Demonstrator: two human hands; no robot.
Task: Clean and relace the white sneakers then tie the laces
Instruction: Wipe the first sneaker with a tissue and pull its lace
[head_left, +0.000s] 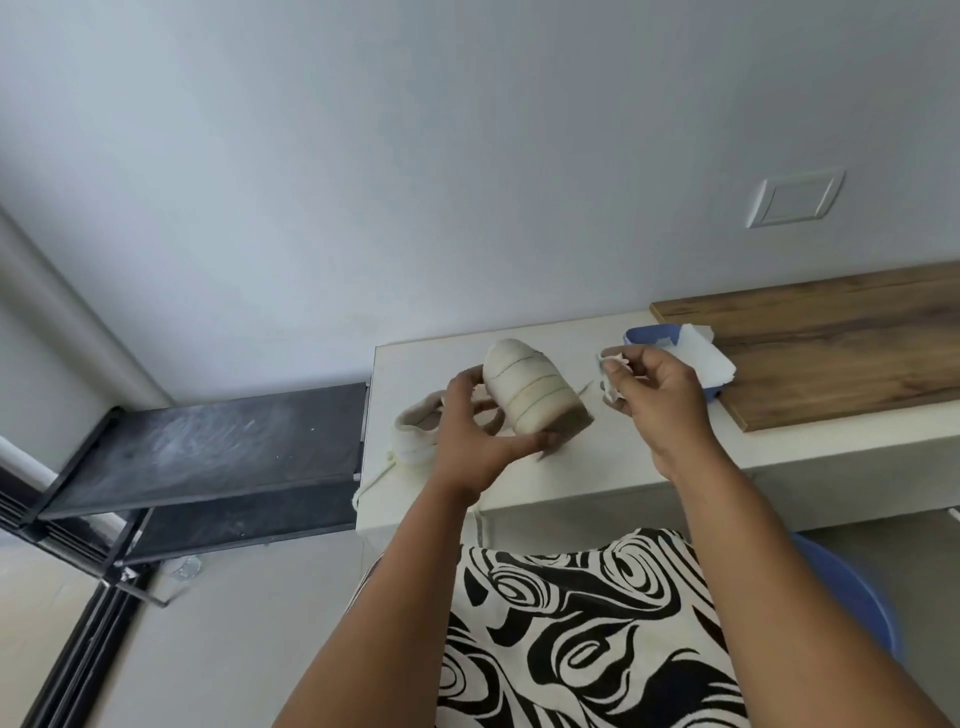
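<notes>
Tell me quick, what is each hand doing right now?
Left hand: grips the sneaker, tipped sole-up above the counter.
Right hand: pinches a small white wipe in its fingertips.

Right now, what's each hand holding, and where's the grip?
Left hand holds a sneaker sole-up, grip around its heel end. Right hand pinches a crumpled white wipe at the fingertips.

A plain pale grey wall (415, 156) carries a white switch plate (795, 201). Below it runs a white counter (571, 483) with a wooden board (841, 343) on top. A black metal shelf (208, 452) stands beside the counter, above a pale floor (218, 649).
</notes>
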